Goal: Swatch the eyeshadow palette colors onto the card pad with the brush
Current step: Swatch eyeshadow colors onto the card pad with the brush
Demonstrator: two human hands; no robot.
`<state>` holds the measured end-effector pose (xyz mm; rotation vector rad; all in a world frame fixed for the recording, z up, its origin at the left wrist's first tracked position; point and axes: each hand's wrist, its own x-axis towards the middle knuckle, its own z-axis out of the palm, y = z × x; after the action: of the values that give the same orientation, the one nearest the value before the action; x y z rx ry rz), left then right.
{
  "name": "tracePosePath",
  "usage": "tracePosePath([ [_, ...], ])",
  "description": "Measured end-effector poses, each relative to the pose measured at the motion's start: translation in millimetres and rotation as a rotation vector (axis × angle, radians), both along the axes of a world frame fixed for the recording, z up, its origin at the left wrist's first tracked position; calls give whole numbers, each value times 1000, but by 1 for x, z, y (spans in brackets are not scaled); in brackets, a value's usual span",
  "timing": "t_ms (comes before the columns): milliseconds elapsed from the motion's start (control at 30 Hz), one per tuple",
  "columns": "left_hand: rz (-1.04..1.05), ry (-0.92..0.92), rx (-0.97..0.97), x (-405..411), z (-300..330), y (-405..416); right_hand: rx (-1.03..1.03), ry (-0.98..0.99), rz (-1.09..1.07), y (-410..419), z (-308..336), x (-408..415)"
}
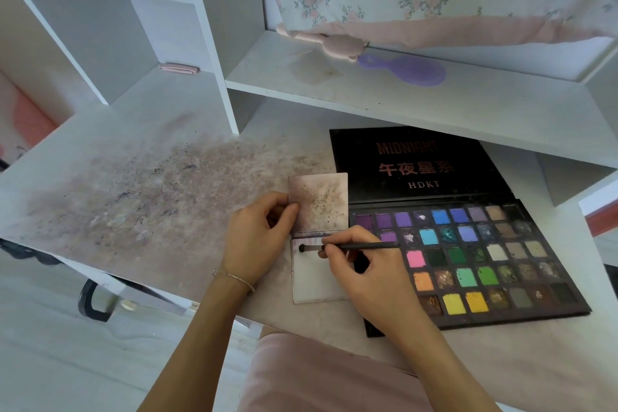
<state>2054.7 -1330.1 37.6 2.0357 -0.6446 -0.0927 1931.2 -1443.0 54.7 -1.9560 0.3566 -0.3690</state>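
Observation:
A small white card pad (314, 278) lies on the desk just left of the open eyeshadow palette (475, 257), whose pans hold many colours. The pad's stained top sheet (321, 202) is flipped up and back. My left hand (257, 237) pinches that sheet's left edge and keeps it raised. My right hand (361, 267) grips a thin black brush (351, 247) like a pen. The brush's dark tip touches the upper left of the blank white page, just below a band of purple strokes along the pad's top.
The white desk (133, 204) is smeared with powder to the left of the pad. A low shelf (401, 100) overhangs the palette's black lid and carries a purple hairbrush (408, 68). A pink cushion (317, 375) sits at the near edge.

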Motion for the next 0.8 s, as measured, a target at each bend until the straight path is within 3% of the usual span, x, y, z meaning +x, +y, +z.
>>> tracePosePath([
  [800, 3, -12, -18, -1, 0, 0, 1, 52, 22, 0, -1, 2],
])
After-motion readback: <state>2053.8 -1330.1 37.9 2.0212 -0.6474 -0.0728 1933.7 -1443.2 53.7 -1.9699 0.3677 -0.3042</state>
